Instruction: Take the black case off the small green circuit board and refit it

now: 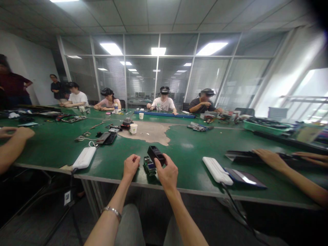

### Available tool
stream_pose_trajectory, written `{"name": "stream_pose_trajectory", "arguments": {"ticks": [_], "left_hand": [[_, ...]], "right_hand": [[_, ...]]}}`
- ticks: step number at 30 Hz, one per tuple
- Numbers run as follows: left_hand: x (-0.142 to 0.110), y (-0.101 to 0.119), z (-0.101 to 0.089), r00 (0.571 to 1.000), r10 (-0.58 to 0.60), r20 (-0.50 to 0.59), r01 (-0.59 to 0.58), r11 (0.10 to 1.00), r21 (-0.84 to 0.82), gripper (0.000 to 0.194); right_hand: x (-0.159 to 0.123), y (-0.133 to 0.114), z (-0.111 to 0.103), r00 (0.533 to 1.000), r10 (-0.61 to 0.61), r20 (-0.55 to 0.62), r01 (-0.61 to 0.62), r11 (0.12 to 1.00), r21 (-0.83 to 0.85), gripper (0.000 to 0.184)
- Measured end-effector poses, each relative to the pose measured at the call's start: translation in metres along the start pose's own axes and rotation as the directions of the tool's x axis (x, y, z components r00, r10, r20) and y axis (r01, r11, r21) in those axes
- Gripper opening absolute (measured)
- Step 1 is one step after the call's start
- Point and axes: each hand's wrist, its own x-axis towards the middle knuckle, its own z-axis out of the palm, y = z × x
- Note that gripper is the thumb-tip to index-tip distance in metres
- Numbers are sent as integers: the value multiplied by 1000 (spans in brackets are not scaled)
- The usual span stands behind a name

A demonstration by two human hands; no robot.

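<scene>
Metal bracelet [112, 212] circles the left wrist at seven o'clock. Right hand [167, 172] grips a black rectangular housing [156, 155] by its five-o'clock end, long axis eleven to five. Circuit-board assembly [149, 166] sits on the green tabletop [110, 174], between the hands, partly masked by the housing; contact indeterminable. Left hand [131, 166], nine o'clock of it: fingers curled, contents indeterminable. White power bank [217, 171]: three o'clock.

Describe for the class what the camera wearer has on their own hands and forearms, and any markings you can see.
The left hand is ungloved, with a shiny silver band round its wrist; whether it is a watch or a bracelet I cannot tell. The right hand has no glove or wristband. No sleeves or markings show on either forearm.
</scene>
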Motion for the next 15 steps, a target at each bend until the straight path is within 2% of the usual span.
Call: {"name": "stream_pose_trajectory", "arguments": {"ticks": [5, 15], "left_hand": [[-1, 1, -1, 1000, 8, -1, -8, 1000, -16, 32], [-1, 4, -4, 1000, 1, 3, -1, 1000, -17, 31]], "right_hand": [[-5, -13, 8, 999, -15, 49, 16, 999, -33, 46], [-15, -15, 22, 995, -35, 93, 45, 994, -102, 42]]}}
